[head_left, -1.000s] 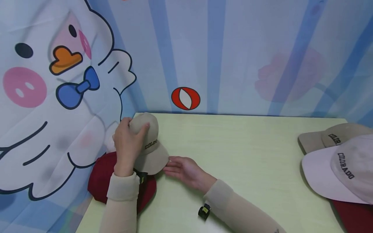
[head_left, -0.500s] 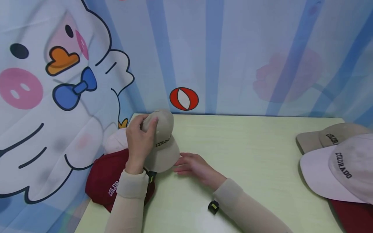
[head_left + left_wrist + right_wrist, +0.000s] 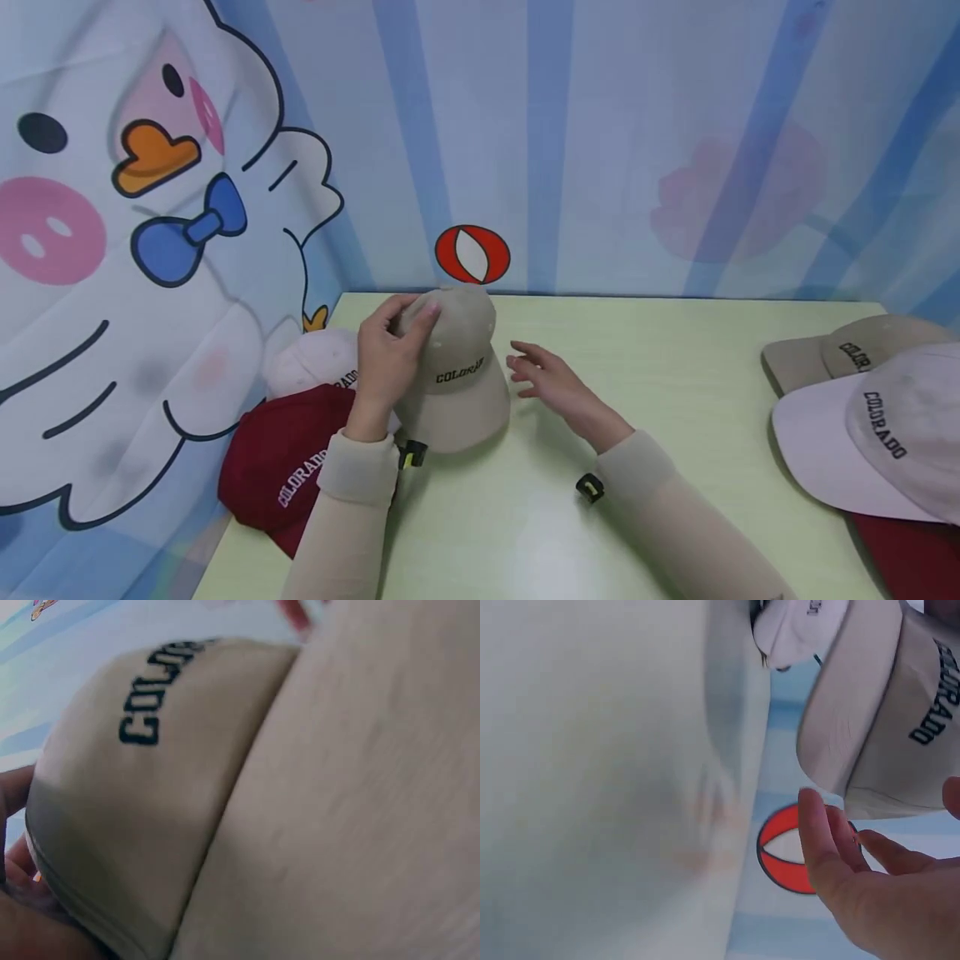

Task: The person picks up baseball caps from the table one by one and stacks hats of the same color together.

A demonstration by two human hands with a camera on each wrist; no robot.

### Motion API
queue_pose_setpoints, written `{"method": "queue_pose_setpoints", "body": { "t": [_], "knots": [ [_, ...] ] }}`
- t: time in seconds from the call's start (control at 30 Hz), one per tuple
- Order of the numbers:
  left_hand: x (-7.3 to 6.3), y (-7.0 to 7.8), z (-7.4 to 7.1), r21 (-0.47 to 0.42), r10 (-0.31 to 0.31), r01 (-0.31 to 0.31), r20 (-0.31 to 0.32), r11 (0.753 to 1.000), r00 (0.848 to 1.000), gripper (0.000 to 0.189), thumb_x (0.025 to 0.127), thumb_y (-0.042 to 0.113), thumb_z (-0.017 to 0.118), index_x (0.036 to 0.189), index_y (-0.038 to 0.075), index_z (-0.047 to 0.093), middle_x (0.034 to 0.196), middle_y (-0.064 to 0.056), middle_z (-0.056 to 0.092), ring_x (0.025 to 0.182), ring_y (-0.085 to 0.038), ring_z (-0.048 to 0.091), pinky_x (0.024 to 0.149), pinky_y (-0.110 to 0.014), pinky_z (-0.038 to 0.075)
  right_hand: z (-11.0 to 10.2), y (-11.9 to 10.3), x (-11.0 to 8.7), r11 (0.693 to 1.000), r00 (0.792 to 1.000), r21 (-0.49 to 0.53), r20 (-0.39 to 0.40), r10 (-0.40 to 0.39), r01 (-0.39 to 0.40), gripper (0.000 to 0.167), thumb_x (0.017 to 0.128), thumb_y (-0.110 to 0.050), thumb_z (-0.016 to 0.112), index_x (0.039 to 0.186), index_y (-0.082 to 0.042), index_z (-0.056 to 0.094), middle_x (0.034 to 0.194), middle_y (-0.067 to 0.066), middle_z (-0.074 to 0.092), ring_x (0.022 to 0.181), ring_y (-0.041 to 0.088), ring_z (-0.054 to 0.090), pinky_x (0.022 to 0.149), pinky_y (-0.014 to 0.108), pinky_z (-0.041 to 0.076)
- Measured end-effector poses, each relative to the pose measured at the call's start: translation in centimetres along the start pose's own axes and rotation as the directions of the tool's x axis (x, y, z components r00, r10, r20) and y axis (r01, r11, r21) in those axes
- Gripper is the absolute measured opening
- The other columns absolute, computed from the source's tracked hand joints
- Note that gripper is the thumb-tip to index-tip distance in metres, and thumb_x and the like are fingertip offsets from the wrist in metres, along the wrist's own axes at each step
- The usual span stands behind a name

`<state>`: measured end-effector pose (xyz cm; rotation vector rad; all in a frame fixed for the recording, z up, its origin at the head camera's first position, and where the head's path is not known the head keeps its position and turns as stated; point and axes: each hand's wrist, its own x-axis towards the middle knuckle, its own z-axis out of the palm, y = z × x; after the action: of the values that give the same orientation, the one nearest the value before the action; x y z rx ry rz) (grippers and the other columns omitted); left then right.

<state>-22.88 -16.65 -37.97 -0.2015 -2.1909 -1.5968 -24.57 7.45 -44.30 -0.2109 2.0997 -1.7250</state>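
My left hand [image 3: 390,358] holds a beige baseball cap [image 3: 457,408] by its crown, thumb on one side and fingers behind. Black COLORADO lettering shows on the cap's front, and its brim points down toward me, above the table. In the left wrist view the same beige cap [image 3: 157,795] fills most of the picture. My right hand [image 3: 562,387] hovers just right of the cap, fingers extended and apart from it in the head view. From the right wrist, that hand [image 3: 877,892] appears near the cap's brim [image 3: 847,712], holding nothing.
A maroon cap [image 3: 285,458] overlaps a white cap [image 3: 307,362] at the table's left edge. On the right, another beige cap [image 3: 798,367], a white cap [image 3: 825,442] and a maroon cap [image 3: 911,554] lie overlapping. A printed cloth [image 3: 600,167] backs the pale table [image 3: 675,367].
The beige cap has moved right in my left hand, away from the maroon and white caps, which show more now. My right hand has shifted right and up, opening a gap from the brim.
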Motion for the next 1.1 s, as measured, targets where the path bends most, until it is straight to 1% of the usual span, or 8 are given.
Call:
{"method": "queue_pose_setpoints", "body": {
  "t": [0.13,0.3,0.4,0.5,0.63,0.77,0.87,1.1],
  "knots": [
    [0.1,-0.4,1.2,-0.058,-0.054,0.059,0.093,0.997,0.994,0.030,0.098,0.035,0.073,0.117,0.012,0.075,0.115,-0.009,0.073,0.099,-0.018,0.065,0.083,-0.032,0.058,-1.8,-0.8,0.1,0.999,0.998,-0.015,-0.035,-0.049,0.048,0.061,0.110,-0.046,0.045,0.164,-0.024,0.028,0.163,0.012,0.037,0.148,0.035,0.042,0.119,0.053,0.040],
    [0.4,-1.3,3.0,-0.119,-0.094,0.118,0.191,0.986,0.977,0.028,0.099,0.029,0.072,0.117,0.008,0.075,0.115,-0.011,0.072,0.103,-0.018,0.063,0.087,-0.029,0.055,-3.5,-1.3,0.1,0.993,0.992,-0.067,-0.065,-0.105,0.101,0.057,0.111,-0.047,0.042,0.163,-0.031,0.030,0.165,0.007,0.034,0.145,0.033,0.046,0.111,0.053,0.045],
    [0.5,-1.9,3.9,-0.150,-0.108,0.144,0.226,0.978,0.968,0.027,0.100,0.027,0.071,0.116,0.005,0.074,0.111,-0.007,0.071,0.102,-0.017,0.060,0.085,-0.028,0.053,-4.3,-1.1,0.0,0.988,0.988,-0.107,-0.093,-0.122,0.112,0.053,0.111,-0.047,0.042,0.160,-0.028,0.039,0.156,0.009,0.045,0.132,0.031,0.053,0.100,0.048,0.048],
    [0.6,-2.5,4.5,-0.182,-0.116,0.166,0.255,0.969,0.960,0.028,0.101,0.027,0.068,0.116,0.003,0.073,0.103,0.001,0.069,0.097,-0.015,0.058,0.083,-0.027,0.050,-4.8,-0.8,-0.1,0.986,0.982,-0.109,-0.127,-0.142,0.129,0.049,0.110,-0.043,0.045,0.155,-0.021,0.047,0.139,0.011,0.054,0.114,0.025,0.056,0.088,0.038,0.049],
    [0.9,-3.0,4.9,-0.211,-0.135,0.202,0.294,0.956,0.946,0.029,0.102,0.029,0.065,0.115,0.004,0.072,0.097,0.006,0.067,0.092,-0.014,0.057,0.082,-0.028,0.047,-5.3,-0.6,-0.3,0.984,0.977,-0.105,-0.145,-0.158,0.144,0.047,0.110,-0.037,0.048,0.148,-0.010,0.053,0.120,0.009,0.056,0.096,0.018,0.054,0.080,0.032,0.050],
    [1.3,-3.6,5.4,-0.214,-0.157,0.231,0.316,0.949,0.936,0.030,0.103,0.033,0.065,0.116,0.007,0.073,0.100,0.004,0.068,0.096,-0.015,0.058,0.086,-0.030,0.047,-5.9,-0.4,-0.6,0.986,0.976,-0.076,-0.151,-0.155,0.145,0.036,0.110,-0.033,0.051,0.127,-0.003,0.060,0.103,0.002,0.058,0.091,0.015,0.054,0.080,0.030,0.048],
    [1.6,-3.9,5.8,-0.193,-0.179,0.249,0.319,0.949,0.931,0.030,0.103,0.035,0.064,0.118,0.011,0.074,0.106,0.003,0.068,0.102,-0.016,0.057,0.092,-0.032,0.048,-6.2,-0.5,-0.6,0.989,0.975,-0.008,-0.171,-0.144,0.145,0.026,0.109,-0.030,0.053,0.110,-0.005,0.059,0.096,-0.001,0.055,0.089,0.015,0.054,0.079,0.029,0.048],
    [2.4,-4.4,7.3,-0.112,-0.278,0.320,0.282,0.941,0.918,0.025,0.105,0.036,0.061,0.119,0.018,0.072,0.121,-0.002,0.066,0.117,-0.019,0.054,0.107,-0.044,0.044,-6.3,-0.4,-0.2,0.992,0.973,0.087,-0.222,-0.067,0.088,0.023,0.108,-0.032,0.055,0.105,-0.010,0.057,0.104,0.000,0.051,0.090,0.014,0.054,0.079,0.027,0.049]
  ]
}}
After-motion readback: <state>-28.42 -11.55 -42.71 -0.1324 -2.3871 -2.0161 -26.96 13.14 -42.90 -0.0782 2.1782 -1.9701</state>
